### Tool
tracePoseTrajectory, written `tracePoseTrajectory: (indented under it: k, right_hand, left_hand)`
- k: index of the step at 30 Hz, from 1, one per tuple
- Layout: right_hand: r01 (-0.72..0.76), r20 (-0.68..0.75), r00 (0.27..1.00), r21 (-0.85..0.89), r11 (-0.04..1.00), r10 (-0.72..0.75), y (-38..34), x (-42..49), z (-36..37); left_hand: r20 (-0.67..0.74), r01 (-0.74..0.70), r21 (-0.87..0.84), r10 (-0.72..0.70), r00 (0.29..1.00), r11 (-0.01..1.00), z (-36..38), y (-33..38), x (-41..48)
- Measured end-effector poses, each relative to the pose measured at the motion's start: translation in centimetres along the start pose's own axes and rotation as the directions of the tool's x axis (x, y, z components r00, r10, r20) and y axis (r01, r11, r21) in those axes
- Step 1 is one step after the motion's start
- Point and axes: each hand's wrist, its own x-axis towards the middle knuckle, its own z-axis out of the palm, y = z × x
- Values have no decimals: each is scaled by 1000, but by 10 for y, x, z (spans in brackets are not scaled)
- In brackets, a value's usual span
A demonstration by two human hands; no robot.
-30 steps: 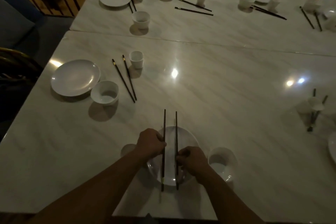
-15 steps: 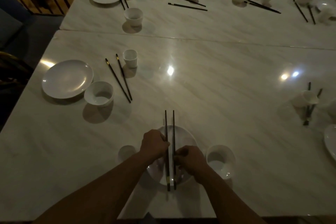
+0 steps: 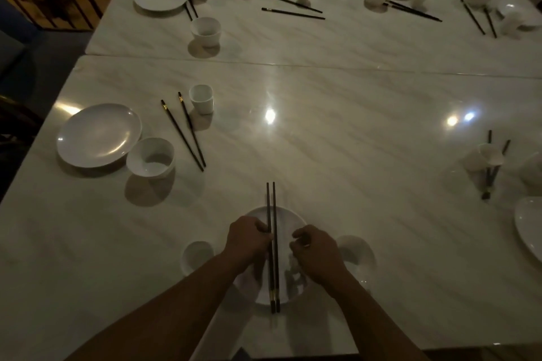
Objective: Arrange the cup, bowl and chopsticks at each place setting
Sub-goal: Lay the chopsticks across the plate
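Note:
A pair of dark chopsticks (image 3: 271, 199) lies side by side across the white plate (image 3: 289, 221) at the near place setting. My left hand (image 3: 247, 240) pinches both sticks near their middle. My right hand (image 3: 316, 252) hovers just right of them, fingers curled, holding nothing. A small white cup (image 3: 197, 256) stands left of the plate, and a white bowl (image 3: 356, 252) sits right of it, partly hidden by my right wrist.
At the left setting are a plate (image 3: 99, 135), a bowl (image 3: 151, 157), splayed chopsticks (image 3: 184, 132) and a cup (image 3: 201, 98). More settings line the far table (image 3: 337, 38) and the right edge, where a cup (image 3: 484, 157) sits on chopsticks.
The two chopsticks have been brought together from apart. My right hand has let go of its stick and moved slightly right; my left hand now holds both.

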Motion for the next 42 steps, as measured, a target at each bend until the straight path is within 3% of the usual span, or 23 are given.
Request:
tracePoseTrajectory:
  k: [6,12,42]
  right_hand:
    - [129,-313,935,-144,981,-169,20,12,-43]
    - [-128,-234,971,-308,943,55,42,14,-54]
    - [-126,-178,982,-316,941,71,45,14,-49]
  left_hand:
    - [8,97,-185,-97,995,978,-1,1,-3]
    - [18,116,-218,-115,993,969,0,1,-1]
    - [10,121,-199,-121,993,973,5,6,-2]
